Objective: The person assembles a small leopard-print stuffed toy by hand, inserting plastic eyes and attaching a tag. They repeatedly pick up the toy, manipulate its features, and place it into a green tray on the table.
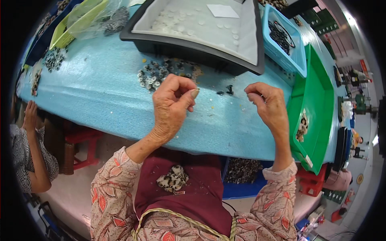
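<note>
Over the blue table, my left hand (172, 102) is closed in a pinch. A tiny edge shows at its fingertips, too small to name. My right hand (268, 100) hovers further right, thumb and fingers together; whatever they hold, if anything, is hidden. Between the hands lie a few small black pegs (229, 90). Just beyond my left hand spreads a pile of small round black and white pieces (152, 75). A spotted black and cream plush piece (173, 179) with a small tag rests on the dark red apron (201, 168) over my lap.
At the back stands a black tray (193, 47) lined in white, with clear discs inside. A light blue basket (295, 58) of black parts and a green tray (319, 104) are at right. A co-worker's hand (30, 116) rests at the left table edge, near a yellow-green bin (60, 38).
</note>
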The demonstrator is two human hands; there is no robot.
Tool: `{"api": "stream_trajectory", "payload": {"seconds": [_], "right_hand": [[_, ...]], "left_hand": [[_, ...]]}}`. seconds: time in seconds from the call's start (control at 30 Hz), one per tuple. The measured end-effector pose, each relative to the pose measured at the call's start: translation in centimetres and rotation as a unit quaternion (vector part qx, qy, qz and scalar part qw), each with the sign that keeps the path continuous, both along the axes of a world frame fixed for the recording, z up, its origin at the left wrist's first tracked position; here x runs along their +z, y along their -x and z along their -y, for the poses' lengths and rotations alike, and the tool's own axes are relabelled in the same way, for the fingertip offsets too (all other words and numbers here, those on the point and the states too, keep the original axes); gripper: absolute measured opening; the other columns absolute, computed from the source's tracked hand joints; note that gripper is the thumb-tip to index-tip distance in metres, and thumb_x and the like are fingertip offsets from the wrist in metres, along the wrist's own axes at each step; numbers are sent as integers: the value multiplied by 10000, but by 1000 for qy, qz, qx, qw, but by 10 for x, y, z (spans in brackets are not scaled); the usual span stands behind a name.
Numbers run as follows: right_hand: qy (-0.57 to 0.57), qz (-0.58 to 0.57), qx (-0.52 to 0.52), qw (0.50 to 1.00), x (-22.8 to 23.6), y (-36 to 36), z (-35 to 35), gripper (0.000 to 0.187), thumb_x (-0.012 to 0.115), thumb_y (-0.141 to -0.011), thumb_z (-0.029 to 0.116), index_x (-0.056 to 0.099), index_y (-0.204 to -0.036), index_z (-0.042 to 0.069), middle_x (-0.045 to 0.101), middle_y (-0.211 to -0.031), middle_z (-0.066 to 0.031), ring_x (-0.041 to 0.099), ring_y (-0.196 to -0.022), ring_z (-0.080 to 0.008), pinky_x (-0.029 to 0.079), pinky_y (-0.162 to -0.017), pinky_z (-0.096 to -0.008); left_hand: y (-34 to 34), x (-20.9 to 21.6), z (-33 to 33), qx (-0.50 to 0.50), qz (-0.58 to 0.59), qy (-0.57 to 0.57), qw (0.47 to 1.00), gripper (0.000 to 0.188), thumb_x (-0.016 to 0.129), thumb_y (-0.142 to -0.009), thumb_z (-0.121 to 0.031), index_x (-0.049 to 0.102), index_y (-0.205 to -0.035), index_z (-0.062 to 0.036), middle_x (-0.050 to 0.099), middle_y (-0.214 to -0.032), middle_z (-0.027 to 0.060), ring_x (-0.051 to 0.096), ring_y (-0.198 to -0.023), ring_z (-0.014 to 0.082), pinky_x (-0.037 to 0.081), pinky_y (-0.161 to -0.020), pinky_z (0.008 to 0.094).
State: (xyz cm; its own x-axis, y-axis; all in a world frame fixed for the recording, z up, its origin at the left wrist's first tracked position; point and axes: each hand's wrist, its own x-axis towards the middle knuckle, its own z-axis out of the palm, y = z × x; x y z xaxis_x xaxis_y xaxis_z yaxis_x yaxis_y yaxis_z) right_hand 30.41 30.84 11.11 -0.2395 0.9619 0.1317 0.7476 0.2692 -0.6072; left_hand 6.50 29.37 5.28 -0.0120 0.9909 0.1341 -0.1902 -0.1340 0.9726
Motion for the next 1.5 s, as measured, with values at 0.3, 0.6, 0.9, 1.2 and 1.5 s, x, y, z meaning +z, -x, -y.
{"api": "stream_trajectory", "payload": {"seconds": [0.3,0.6,0.9,1.2,1.5], "right_hand": [[-24,-75,0,997,-32,13,-5,136,689,-767,59,680,-897,20,667,-807,-163,661,-715,-282,515,-666,-340],[165,-330,-51,928,-38,11,0,153,697,-783,21,680,-934,-2,670,-795,-85,619,-653,-137,514,-596,-253],[219,-479,16,850,-34,23,-1,152,698,-802,14,673,-945,-29,666,-809,-71,602,-682,-98,514,-602,-225],[222,-448,31,866,-25,39,-4,138,702,-787,1,667,-918,-24,681,-821,-80,643,-729,-113,532,-624,-227],[274,-428,85,857,-37,66,-10,138,708,-796,29,667,-924,-5,680,-809,-66,642,-692,-114,532,-621,-229]], "left_hand": [[6,-2,-1,6,-39,19,999,49,637,-843,16,591,-861,16,521,-795,24,551,-607,85,466,-505,210],[5,-3,0,-2,-54,0,999,44,632,-851,7,589,-848,18,518,-810,33,548,-605,82,464,-493,210],[3,-1,-2,5,-45,13,999,60,634,-808,61,603,-818,10,519,-843,20,556,-614,61,456,-481,183],[5,2,-1,11,-50,21,998,67,644,-794,70,613,-822,18,531,-836,25,557,-610,63,447,-482,191],[8,0,-1,-10,-10,33,999,48,656,-809,44,636,-843,15,550,-839,32,575,-617,76,463,-492,198]]}}
